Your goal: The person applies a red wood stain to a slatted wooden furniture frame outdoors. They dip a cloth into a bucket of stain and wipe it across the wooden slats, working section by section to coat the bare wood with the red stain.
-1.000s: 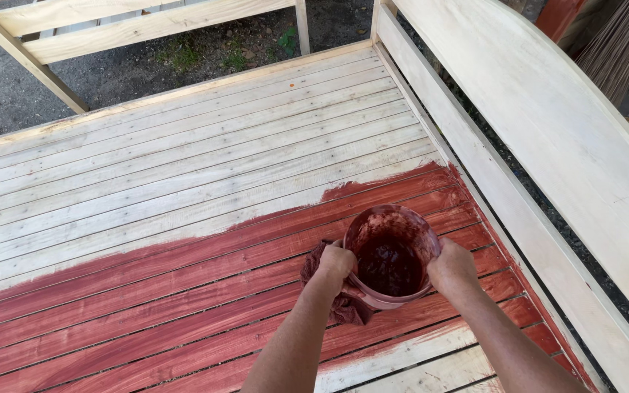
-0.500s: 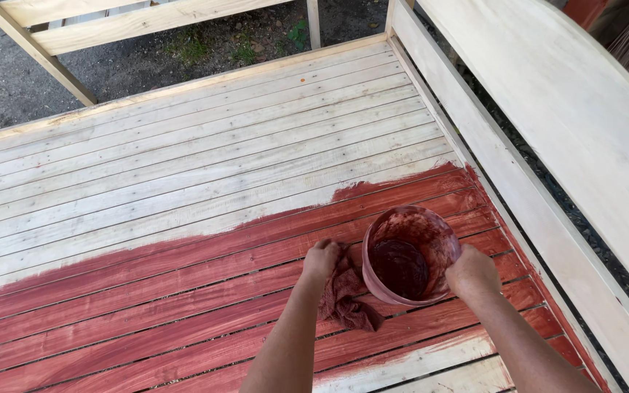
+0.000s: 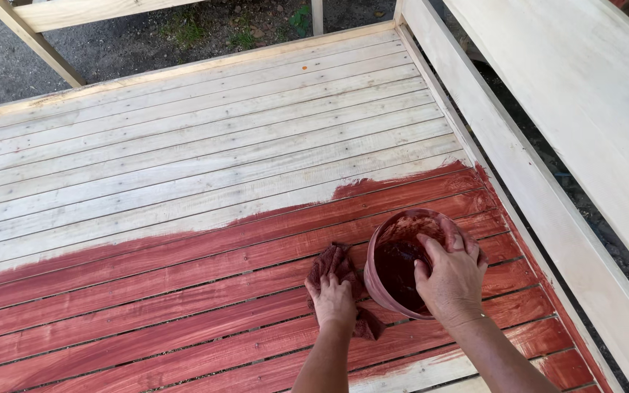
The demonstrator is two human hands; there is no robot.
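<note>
The round bucket point(image 3: 402, 266), smeared red inside and out, stands tilted on the slatted wooden platform point(image 3: 183, 145), on the stained part near its right rail. Inside it lies a dark red stain liquid point(image 3: 396, 266), pooled low in the bowl. The right hand point(image 3: 451, 276) lies over the bucket's near rim, its grip closed on the rim with the thumb inside and the fingers point(image 3: 467, 244) curled over the far side. Just left of the bucket, the left hand point(image 3: 335, 300) presses a red-soaked rag point(image 3: 338, 266) onto the slats, its grip bunched on the cloth; the rag touches the bucket's left wall.

Out from the bucket, the red stained area point(image 3: 147, 291) covers the near slats, while the slats beyond it are bare pale wood. To the bucket's right runs the pale side rail point(image 3: 547, 211).

Against half a second ago, the rag and left hand sit lower and closer to the bucket, and the right hand has come up over the rim rather than at its side.
</note>
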